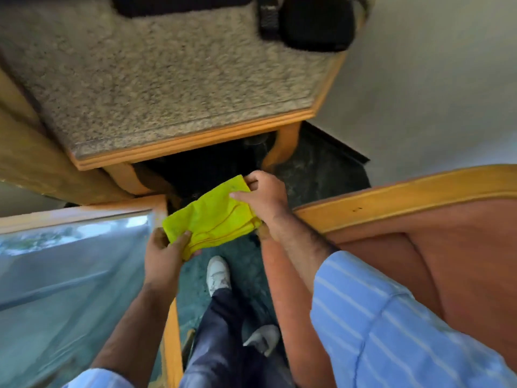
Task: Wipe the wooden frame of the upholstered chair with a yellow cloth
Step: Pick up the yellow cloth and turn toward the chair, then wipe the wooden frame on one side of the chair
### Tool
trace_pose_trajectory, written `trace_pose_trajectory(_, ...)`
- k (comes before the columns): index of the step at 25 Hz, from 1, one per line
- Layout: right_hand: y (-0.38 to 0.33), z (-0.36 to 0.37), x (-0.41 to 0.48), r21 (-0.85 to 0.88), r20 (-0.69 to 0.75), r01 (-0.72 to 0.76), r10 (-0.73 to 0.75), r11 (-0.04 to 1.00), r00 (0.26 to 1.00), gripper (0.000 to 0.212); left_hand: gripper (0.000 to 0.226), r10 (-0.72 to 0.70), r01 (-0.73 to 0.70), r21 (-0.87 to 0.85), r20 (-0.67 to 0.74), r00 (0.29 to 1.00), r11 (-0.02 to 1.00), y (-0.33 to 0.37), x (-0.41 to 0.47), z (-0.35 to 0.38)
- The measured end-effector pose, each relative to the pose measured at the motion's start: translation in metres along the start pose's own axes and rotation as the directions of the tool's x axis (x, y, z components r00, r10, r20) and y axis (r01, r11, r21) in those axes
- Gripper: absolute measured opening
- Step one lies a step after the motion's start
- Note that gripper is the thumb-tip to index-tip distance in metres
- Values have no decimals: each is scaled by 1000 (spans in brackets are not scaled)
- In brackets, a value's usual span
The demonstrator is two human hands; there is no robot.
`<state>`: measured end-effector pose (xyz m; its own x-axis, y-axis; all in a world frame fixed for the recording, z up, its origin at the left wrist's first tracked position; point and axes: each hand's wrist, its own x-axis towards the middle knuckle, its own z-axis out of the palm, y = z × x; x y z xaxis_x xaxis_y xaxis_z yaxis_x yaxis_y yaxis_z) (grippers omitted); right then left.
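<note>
A glass-topped tabletop (70, 264) with a wooden edge was recorded to the left of the yellow cloth (212, 217). The left hand (165, 256) was seen below the cloth's near left corner, its grip pinched on that corner. The cloth, folded, was held in the air between both hands, just in front of the upholstered chair (167, 79), whose wooden frame (193, 141) was noted above the cloth. The right hand (263, 197) was seen at the cloth's far right edge, its grip pinched on it. A white shoe (218, 273) was noted on the floor below the cloth. A second chair's wooden back (405, 197) was recorded to the right of the cloth.
</note>
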<state>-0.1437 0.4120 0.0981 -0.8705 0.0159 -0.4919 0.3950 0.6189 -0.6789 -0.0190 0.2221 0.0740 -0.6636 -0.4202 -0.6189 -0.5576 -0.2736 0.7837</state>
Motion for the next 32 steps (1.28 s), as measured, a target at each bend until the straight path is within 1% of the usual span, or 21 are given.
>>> trace_pose_trajectory(2, 11, -71, -6, 20, -65, 8, -7, 1000, 998, 38, 23, -14, 11, 19, 130, 991, 1000, 10, -28, 48)
trace_pose_trajectory(3, 20, -108, -10, 14, -98, 7, -5, 1000, 995, 41, 33, -10, -3, 73, 178, 984, 997, 16, -42, 74)
trace_pose_trajectory(5, 38, -170, -23, -44, -186, 20, -28, 999, 982, 44, 57, 33, -87, 176, 291, 956, 981, 22, -67, 119)
trace_pose_trajectory(6, 51, -199, -30, -84, -254, 21, -41, 996, 966, 44, 64, 60, -153, 229, 370, 927, 961, 24, -79, 143)
trace_pose_trajectory(7, 65, -222, -38, -118, -320, 14, -52, 993, 946, 42, 63, 83, -233, 299, 439, 895, 925, 24, -88, 165)
trace_pose_trajectory(10, 104, -257, -46, -161, -387, 1, -64, 987, 920, 39, 50, 134, -412, 480, 512, 848, 775, 17, -94, 213)
trace_pose_trajectory(12, 128, -261, -42, -191, -340, 10, -76, 981, 937, 44, 51, 141, -463, 603, 503, 853, 649, 9, -87, 235)
trace_pose_trajectory(13, 138, -259, -40, -227, -312, 29, -100, 973, 945, 49, 57, 180, -509, 653, 504, 845, 560, 6, -83, 240)
trace_pose_trajectory(14, 147, -257, -38, -297, -303, 62, -156, 953, 940, 53, 65, 255, -583, 682, 528, 810, 441, 2, -78, 243)
trace_pose_trajectory(15, 156, -256, -35, -410, -319, 100, -245, 907, 915, 55, 71, 361, -694, 665, 597, 716, 277, -2, -72, 244)
trace_pose_trajectory(16, 166, -258, -31, -547, -353, 113, -351, 830, 868, 54, 72, 445, -822, 564, 717, 536, 81, -5, -65, 246)
trace_pose_trajectory(17, 175, -263, -28, -663, -385, 81, -433, 744, 815, 54, 70, 450, -917, 386, 840, 304, -101, -7, -60, 250)
trace_pose_trajectory(18, 186, -271, -24, -728, -418, 19, -466, 685, 780, 56, 67, 368, -952, 195, 925, 98, -236, -9, -55, 259)
trace_pose_trajectory(19, 196, -280, -20, -760, -441, -37, -473, 649, 763, 59, 65, 252, -951, 57, 967, -23, -305, -11, -51, 272)
trace_pose_trajectory(20, 207, -288, -16, -783, -448, -73, -478, 618, 755, 62, 65, 140, -947, -15, 988, -63, -320, -12, -47, 286)
trace_pose_trajectory(21, 218, -294, -12, -809, -445, -89, -506, 581, 739, 62, 66, 58, -951, -38, 997, -58, -306, -15, -43, 297)
trace_pose_trajectory(23, 230, -298, -6, -852, -430, -82, -602, 518, 673, 56, 64, 7, -960, -35, 999, -38, -277, -19, -35, 291)
trace_pose_trajectory(26, 235, -295, -1, -854, -427, -33, -663, 519, 616, 50, 59, -3, -952, -67, 998, -69, -299, -18, -13, 232)
trace_pose_trajectory(28, 236, -295, -1, -850, -439, -32, -675, 525, 593, 48, 58, -30, -947, -90, 996, -86, -307, -13, -8, 216)
trace_pose_trajectory(30, 236, -292, 1, -843, -457, -26, -688, 538, 565, 46, 58, -24, -940, -79, 997, -75, -332, -13, -18, 247)
trace_pose_trajectory(32, 238, -288, 3, -836, -473, -42, -678, 548, 563, 45, 58, 16, -923, -43, 998, -53, -383, -21, -38, 300)
